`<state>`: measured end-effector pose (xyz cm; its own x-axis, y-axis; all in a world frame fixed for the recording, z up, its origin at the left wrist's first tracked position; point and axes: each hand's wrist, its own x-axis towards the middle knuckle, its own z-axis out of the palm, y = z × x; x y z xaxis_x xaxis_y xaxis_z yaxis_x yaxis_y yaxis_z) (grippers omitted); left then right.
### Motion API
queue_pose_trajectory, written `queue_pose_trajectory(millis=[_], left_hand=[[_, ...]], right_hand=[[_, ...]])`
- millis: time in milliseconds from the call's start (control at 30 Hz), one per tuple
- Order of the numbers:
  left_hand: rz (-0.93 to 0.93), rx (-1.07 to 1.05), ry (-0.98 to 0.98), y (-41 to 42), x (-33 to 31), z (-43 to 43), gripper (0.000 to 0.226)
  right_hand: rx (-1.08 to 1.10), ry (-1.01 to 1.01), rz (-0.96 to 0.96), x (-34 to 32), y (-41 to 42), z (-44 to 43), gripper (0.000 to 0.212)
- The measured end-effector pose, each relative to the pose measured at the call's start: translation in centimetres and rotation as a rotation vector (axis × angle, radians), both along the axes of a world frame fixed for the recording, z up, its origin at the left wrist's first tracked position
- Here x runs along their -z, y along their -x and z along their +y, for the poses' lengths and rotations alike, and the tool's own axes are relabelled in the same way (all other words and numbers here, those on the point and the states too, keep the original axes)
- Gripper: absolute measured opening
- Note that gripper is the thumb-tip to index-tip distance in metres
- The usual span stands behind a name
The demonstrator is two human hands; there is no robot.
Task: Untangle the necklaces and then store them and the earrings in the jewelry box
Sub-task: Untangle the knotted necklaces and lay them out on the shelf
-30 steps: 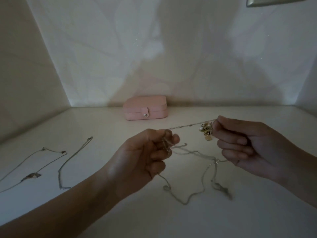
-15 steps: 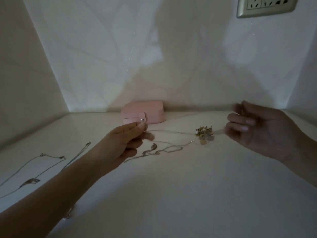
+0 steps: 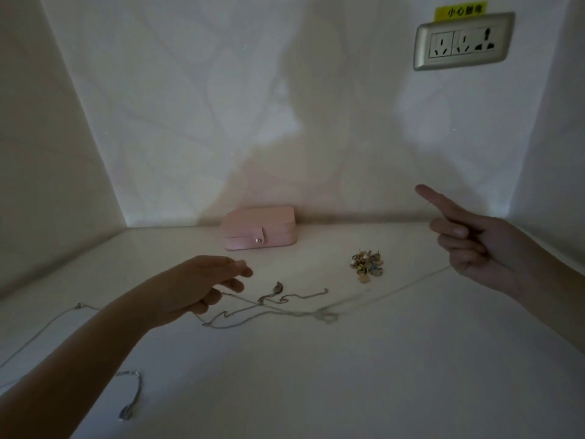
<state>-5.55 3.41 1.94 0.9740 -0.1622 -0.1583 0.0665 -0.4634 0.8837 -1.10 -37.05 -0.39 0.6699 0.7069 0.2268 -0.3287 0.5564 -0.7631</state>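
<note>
A pale counter (image 3: 316,375) is seen set in a niche, closed in by a back wall (image 3: 221,106) and a side wall at each end. A silver power outlet (image 3: 462,41) is mounted high on the right of the back wall, with a yellow label (image 3: 460,11) above it.

The pink jewelry box (image 3: 259,228) is placed at the counter's back edge, against the wall, with its lid down and its strap snapped; its contents cannot be seen.

The tangled necklaces (image 3: 269,304) are spread across the middle of the counter. One strand is drawn up to the right hand (image 3: 471,245), which is raised near the right edge, index finger straight, the other fingers curled on the strand. The left hand (image 3: 193,286) is held over the tangle's left end, fingers relaxed and gripping nothing.

Two separate chains are laid toward the left edge (image 3: 47,331) and the front left (image 3: 131,394).

The earrings (image 3: 367,266) are heaped right of the box.
</note>
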Motion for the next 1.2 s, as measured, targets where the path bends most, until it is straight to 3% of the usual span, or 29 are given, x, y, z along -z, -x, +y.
queue_pose_trajectory(millis=[133,200,300,400,467,600,667,800,900,1067,1200], left_hand=[[0.121,0.055,-0.143,-0.3,-0.9,2.3,0.027],[0.195,0.159,-0.231,0.1,-1.6,3.3,0.026],[0.232,0.216,-0.218,0.3,-2.2,4.3,0.021],[0.083,0.21,-0.139,0.5,-2.7,3.2,0.025],[-0.065,0.236,-0.2,1.0,-3.0,1.7,0.009],[-0.395,0.225,-0.471,1.8,-4.0,-0.4,0.044],[-0.504,0.167,-0.51,1.8,-4.4,-0.8,0.048],[-0.655,-0.036,-0.501,0.3,-6.5,-0.1,0.025],[-0.589,-0.115,-0.492,-1.1,-8.9,0.2,0.019],[-0.481,-0.288,-0.211,-4.1,-12.0,1.7,0.038],[-0.44,-0.322,-0.35,-6.4,-11.1,3.0,0.042]], right_hand=[[0.176,0.07,-0.086,-0.6,-0.3,-3.2,0.042],[0.201,0.165,0.026,-0.8,0.0,-3.0,0.047],[0.524,0.718,0.043,-1.5,1.6,-3.2,0.051],[0.434,1.036,-0.055,-2.0,2.7,-1.6,0.059],[0.393,1.217,-0.131,-2.9,3.4,-0.3,0.042],[0.351,1.45,-0.326,-4.9,4.8,2.4,0.027],[0.345,1.499,-0.385,-5.6,5.4,3.8,0.029],[0.339,1.482,-0.416,-6.6,5.9,7.1,0.033],[0.348,1.485,-0.452,-7.4,5.6,9.1,0.034],[0.354,1.419,-0.546,-11.3,5.3,12.7,0.033],[0.366,1.368,-0.613,-13.1,5.1,15.8,0.03]])
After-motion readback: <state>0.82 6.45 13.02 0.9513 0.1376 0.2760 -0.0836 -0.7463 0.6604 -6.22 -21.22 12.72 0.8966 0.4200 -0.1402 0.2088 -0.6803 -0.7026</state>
